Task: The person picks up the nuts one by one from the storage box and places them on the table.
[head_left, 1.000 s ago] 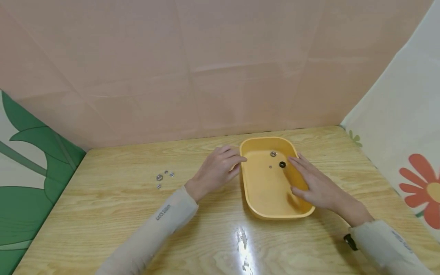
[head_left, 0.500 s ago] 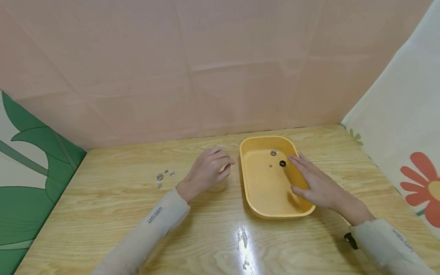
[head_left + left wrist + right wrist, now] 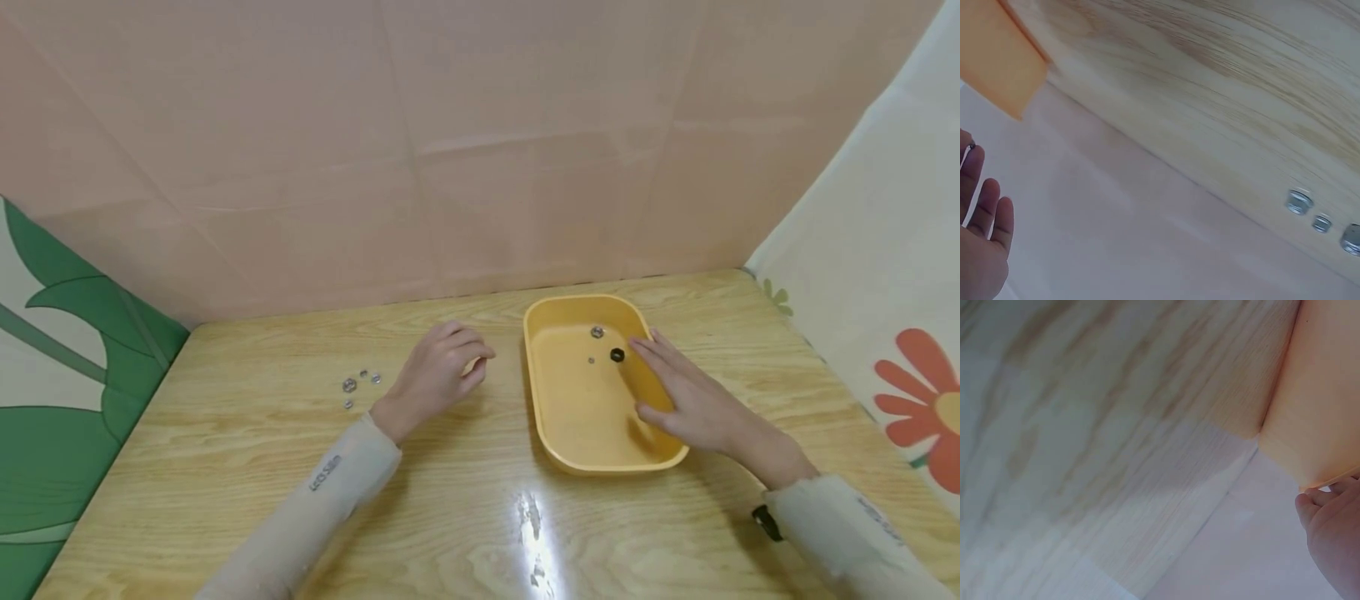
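My left hand (image 3: 438, 371) is over the table left of the yellow tray (image 3: 611, 470), its thumb and forefinger pinching a tiny metal nut (image 3: 971, 145) that shows only as a dark glint at the fingertips. The right hand (image 3: 693, 408) rests across the tray's right rim, fingers straight and thumb spread inward over the tray. Inside the tray lie a silver nut (image 3: 597, 332), a black nut (image 3: 617, 355) and a very small nut (image 3: 591, 361). Several silver nuts sit in a loose group on the table to the left, the largest nut (image 3: 349, 385) among them.
The wooden table (image 3: 450, 517) runs back to a pink cloth backdrop (image 3: 420, 208). Leaf-patterned cloth (image 3: 60, 467) borders the left side, and a white flowered sheet (image 3: 885, 250) borders the right. A bright reflection marks the tabletop near the front.
My left hand has left the tray's left rim and moved left across the table, toward the group of nuts. The right hand stays at the tray's right rim.
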Tool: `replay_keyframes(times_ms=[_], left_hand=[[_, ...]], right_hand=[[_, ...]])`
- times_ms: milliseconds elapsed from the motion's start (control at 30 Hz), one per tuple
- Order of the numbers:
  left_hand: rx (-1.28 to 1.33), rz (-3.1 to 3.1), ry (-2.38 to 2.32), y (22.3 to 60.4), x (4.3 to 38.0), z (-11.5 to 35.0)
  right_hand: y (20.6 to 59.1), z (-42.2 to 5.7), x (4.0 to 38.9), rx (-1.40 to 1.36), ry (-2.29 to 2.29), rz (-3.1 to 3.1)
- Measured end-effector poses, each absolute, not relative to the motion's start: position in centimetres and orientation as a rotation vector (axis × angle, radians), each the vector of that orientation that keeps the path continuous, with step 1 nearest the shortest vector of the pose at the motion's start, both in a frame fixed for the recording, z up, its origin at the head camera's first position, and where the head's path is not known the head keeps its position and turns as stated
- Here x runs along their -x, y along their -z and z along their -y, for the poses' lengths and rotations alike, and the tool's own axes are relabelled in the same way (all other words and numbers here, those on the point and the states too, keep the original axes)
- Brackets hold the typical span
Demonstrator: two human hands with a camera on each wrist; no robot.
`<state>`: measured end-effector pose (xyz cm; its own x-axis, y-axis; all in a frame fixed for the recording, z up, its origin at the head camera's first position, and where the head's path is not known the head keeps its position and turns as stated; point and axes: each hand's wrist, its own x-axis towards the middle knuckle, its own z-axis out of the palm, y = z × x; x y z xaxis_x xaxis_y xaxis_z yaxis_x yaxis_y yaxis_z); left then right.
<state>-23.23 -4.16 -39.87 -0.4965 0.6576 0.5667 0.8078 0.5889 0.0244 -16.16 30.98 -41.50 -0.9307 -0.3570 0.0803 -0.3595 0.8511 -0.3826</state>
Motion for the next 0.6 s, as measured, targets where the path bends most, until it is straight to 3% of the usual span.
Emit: replay_keyframes(times_ms=[600], left_hand=[[1.093, 2.381, 0.351, 40.8, 23.7, 7.7]], right_hand=[[41.6, -31.0, 16.3, -0.591, -0.628, 3.014]])
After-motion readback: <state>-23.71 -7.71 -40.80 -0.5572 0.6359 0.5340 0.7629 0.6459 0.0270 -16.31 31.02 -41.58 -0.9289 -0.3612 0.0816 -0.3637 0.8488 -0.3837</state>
